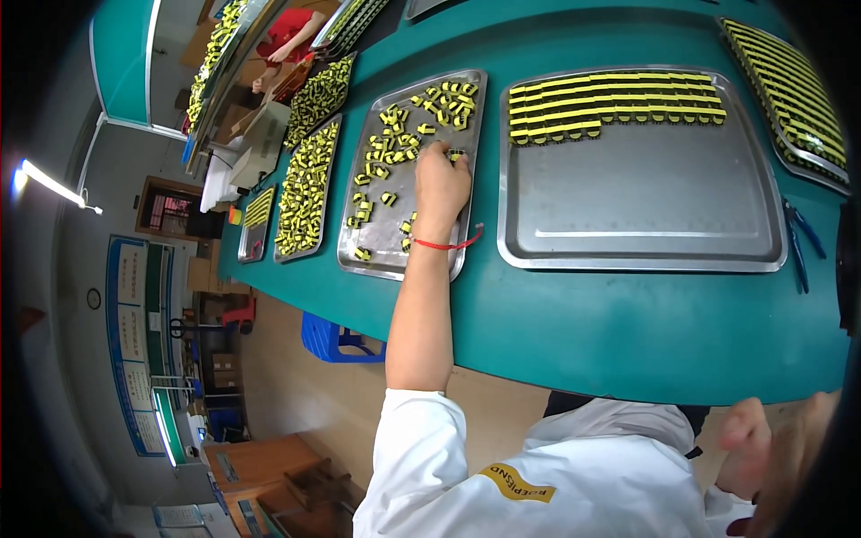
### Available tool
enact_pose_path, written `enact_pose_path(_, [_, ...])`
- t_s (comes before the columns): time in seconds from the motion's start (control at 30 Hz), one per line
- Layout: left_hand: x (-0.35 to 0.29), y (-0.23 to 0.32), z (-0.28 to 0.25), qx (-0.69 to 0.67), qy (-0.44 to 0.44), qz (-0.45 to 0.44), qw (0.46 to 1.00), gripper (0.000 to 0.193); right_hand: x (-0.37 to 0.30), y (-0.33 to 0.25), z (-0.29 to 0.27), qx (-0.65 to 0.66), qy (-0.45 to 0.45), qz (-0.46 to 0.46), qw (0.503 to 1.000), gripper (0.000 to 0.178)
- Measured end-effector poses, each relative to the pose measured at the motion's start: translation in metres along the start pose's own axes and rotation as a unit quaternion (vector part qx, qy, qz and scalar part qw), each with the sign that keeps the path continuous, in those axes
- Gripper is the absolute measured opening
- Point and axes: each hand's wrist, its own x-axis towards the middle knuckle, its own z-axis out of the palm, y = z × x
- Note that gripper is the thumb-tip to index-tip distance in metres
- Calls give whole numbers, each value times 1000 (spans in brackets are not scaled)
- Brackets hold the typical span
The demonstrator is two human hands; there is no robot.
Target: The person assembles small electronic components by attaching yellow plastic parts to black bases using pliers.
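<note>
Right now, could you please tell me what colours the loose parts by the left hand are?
The loose parts are yellow and black, clearest in the head view.

The small yellow and black parts (388, 198) are chunky little blocks. Many lie loose and mixed up, tipped every way, in the metal tray (386, 224) left of the middle. Others sit in tidy rows near the top of the wide tray (637, 193), right of the middle. Their lowest row is short.
</note>
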Motion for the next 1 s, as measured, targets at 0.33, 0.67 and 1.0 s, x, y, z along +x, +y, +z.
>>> enact_pose_path(0.33, [1,-2,-7,13,-14,-7,1000,36,0,2,11,31,108,-42,993,27])
enact_pose_path(0.67, [-1,12,-7,-7,-47,-28,998,37,-30,-8,33,41,236,-87,967,28])
enact_pose_path(1.0, [3,-11,-12,45,-60,-39,996,36,-95,45,3,162,407,-94,894,27])
